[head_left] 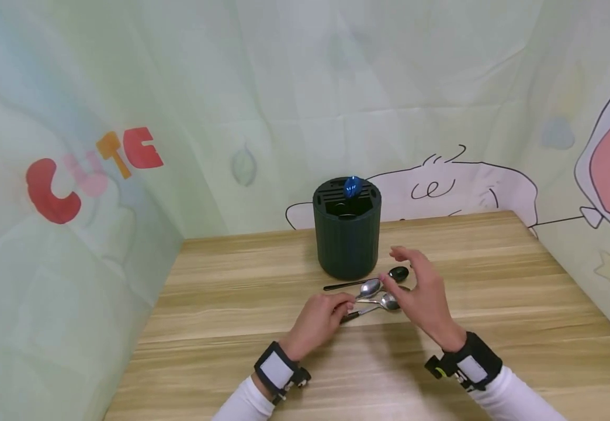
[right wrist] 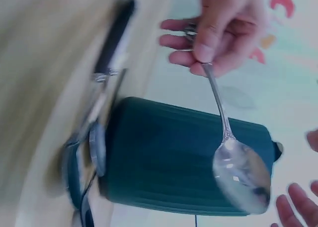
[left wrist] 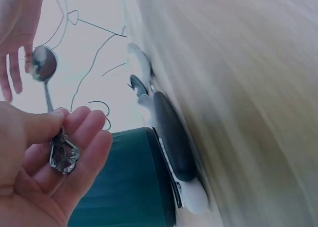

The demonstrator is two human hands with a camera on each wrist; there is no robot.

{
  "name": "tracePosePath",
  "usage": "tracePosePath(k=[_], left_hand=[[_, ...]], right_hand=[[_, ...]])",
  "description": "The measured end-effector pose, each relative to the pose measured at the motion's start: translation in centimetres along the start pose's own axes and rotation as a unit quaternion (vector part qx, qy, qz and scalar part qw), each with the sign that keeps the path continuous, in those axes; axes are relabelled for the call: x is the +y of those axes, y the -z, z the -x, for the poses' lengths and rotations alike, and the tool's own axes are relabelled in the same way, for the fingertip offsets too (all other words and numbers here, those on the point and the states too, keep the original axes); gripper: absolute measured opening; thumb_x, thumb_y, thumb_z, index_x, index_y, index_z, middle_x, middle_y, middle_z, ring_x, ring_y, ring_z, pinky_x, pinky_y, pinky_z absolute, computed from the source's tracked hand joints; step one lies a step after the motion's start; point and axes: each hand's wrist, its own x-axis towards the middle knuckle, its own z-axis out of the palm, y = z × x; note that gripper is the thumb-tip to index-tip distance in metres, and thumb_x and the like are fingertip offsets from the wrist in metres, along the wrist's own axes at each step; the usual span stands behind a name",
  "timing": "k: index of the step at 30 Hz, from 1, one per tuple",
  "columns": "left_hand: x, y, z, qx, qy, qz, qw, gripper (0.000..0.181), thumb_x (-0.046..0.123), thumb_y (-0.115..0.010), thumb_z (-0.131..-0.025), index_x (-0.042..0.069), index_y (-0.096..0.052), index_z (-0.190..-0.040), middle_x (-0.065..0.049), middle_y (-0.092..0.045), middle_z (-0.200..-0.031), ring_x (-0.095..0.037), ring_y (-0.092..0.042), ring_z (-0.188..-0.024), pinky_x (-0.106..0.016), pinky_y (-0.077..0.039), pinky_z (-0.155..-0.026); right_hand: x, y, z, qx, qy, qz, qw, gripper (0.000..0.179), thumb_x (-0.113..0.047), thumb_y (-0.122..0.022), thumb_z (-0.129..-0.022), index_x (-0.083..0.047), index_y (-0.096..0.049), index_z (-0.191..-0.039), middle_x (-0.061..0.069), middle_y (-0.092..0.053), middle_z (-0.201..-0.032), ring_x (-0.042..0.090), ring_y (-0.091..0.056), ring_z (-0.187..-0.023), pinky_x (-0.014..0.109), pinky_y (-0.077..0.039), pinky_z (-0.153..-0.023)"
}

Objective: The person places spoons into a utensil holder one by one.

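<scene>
My left hand (head_left: 316, 323) pinches a silver spoon (head_left: 370, 287) by its ornate handle, the bowl pointing away from the fingers. In the right wrist view, the bowl of this spoon (right wrist: 242, 177) overlaps the dark green utensil holder. My right hand (head_left: 425, 292) is beside the bowl, thumb and fingers spread apart, gripping nothing. On the table beneath lie a black spoon (head_left: 399, 273), another silver spoon (head_left: 390, 301) and a utensil with a black handle (left wrist: 174, 137). The utensil holder (head_left: 348, 251) stands upright just behind them.
A shiny blue utensil head (head_left: 353, 186) sticks up from the slotted top of the holder. The wooden table (head_left: 215, 275) ends at a printed cloth backdrop (head_left: 263, 117) behind and at both sides.
</scene>
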Motion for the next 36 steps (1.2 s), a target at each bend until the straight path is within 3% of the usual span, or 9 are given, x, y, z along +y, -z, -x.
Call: tracePosePath(k=[5,9,13,16,20,23,25,31,36], left_hand=[[0.6,0.2,-0.1,0.028,0.022,0.138,0.9899,0.014,0.017,-0.058,-0.090,0.015,-0.065,-0.102,0.005,-0.066,-0.083,-0.002,-0.057,-0.073,-0.020,-0.050,-0.064],[1.3,0.4,-0.2,0.029,0.053,0.286,0.9563,0.016,0.010,-0.056,-0.090,0.010,-0.062,-0.105,-0.006,-0.068,-0.087,-0.013,-0.063,-0.075,-0.026,-0.054,-0.063],[2.7,1.4,-0.3,0.036,0.057,0.355,0.9325,0.016,0.004,-0.054,-0.091,0.003,-0.059,-0.105,-0.014,-0.067,-0.092,-0.025,-0.064,-0.079,-0.035,-0.055,-0.065],[3.9,2.5,-0.5,0.041,0.050,0.382,0.9220,0.014,-0.001,-0.052,-0.091,-0.002,-0.057,-0.104,-0.022,-0.065,-0.093,-0.034,-0.063,-0.080,-0.042,-0.054,-0.066],[5.0,3.4,-0.7,0.042,0.041,0.403,0.9133,0.014,-0.004,-0.050,-0.091,-0.005,-0.056,-0.103,-0.028,-0.062,-0.093,-0.040,-0.061,-0.080,-0.048,-0.053,-0.067],[5.0,3.2,-0.7,0.044,0.032,0.405,0.9128,0.014,-0.004,-0.049,-0.092,-0.006,-0.055,-0.104,-0.029,-0.062,-0.093,-0.041,-0.061,-0.081,-0.049,-0.052,-0.067],[4.5,2.5,-0.6,0.051,0.030,0.386,0.9204,0.014,-0.001,-0.050,-0.092,-0.004,-0.057,-0.103,-0.026,-0.064,-0.093,-0.037,-0.062,-0.081,-0.048,-0.053,-0.068],[2.8,1.2,-0.8,0.090,0.042,0.245,0.9645,0.016,0.019,-0.058,-0.091,0.011,-0.065,-0.103,-0.003,-0.067,-0.096,-0.010,-0.061,-0.086,-0.035,-0.054,-0.071],[3.0,2.0,-1.7,0.090,0.043,0.222,0.9700,0.021,0.029,-0.060,-0.090,0.016,-0.066,-0.105,0.005,-0.065,-0.097,-0.007,-0.059,-0.086,-0.032,-0.054,-0.071]], right_hand=[[-1.9,1.0,-0.7,0.055,-0.046,-0.111,0.9912,0.072,0.000,-0.076,-0.070,-0.012,-0.043,-0.132,0.010,-0.058,-0.112,0.024,-0.052,-0.099,0.039,-0.040,-0.079],[-3.5,1.3,-1.1,0.063,-0.071,-0.206,0.9739,0.073,0.010,-0.069,-0.071,-0.003,-0.036,-0.134,0.022,-0.053,-0.113,0.032,-0.050,-0.100,0.036,-0.040,-0.081],[-3.7,1.0,-1.1,0.023,-0.128,-0.252,0.9590,0.046,0.005,-0.063,-0.081,0.001,-0.047,-0.124,0.021,-0.056,-0.109,0.027,-0.053,-0.097,0.028,-0.043,-0.082],[-3.1,0.3,-0.7,-0.038,-0.177,-0.271,0.9453,0.025,-0.006,-0.060,-0.088,-0.002,-0.058,-0.113,0.015,-0.061,-0.106,0.021,-0.057,-0.095,0.025,-0.045,-0.083],[-2.4,-0.8,-0.3,-0.076,-0.212,-0.303,0.9260,0.021,-0.016,-0.061,-0.089,-0.006,-0.064,-0.107,0.011,-0.063,-0.105,0.022,-0.057,-0.096,0.029,-0.047,-0.084],[-2.4,-1.2,-0.2,-0.071,-0.213,-0.313,0.9226,0.020,-0.018,-0.064,-0.087,-0.006,-0.065,-0.103,0.012,-0.064,-0.101,0.026,-0.058,-0.093,0.029,-0.048,-0.082],[-2.5,-1.3,-0.3,-0.069,-0.215,-0.315,0.9219,0.019,-0.018,-0.065,-0.086,-0.006,-0.066,-0.101,0.011,-0.064,-0.098,0.029,-0.058,-0.090,0.029,-0.049,-0.079],[-3.3,-0.8,-0.6,-0.088,-0.210,-0.290,0.9293,0.017,-0.012,-0.064,-0.086,-0.004,-0.066,-0.101,0.008,-0.065,-0.095,0.024,-0.060,-0.087,0.028,-0.050,-0.076],[-4.9,0.1,-1.3,-0.102,-0.182,-0.244,0.9470,0.011,-0.008,-0.061,-0.087,-0.001,-0.066,-0.095,0.008,-0.065,-0.093,0.024,-0.060,-0.081,0.027,-0.050,-0.070]])
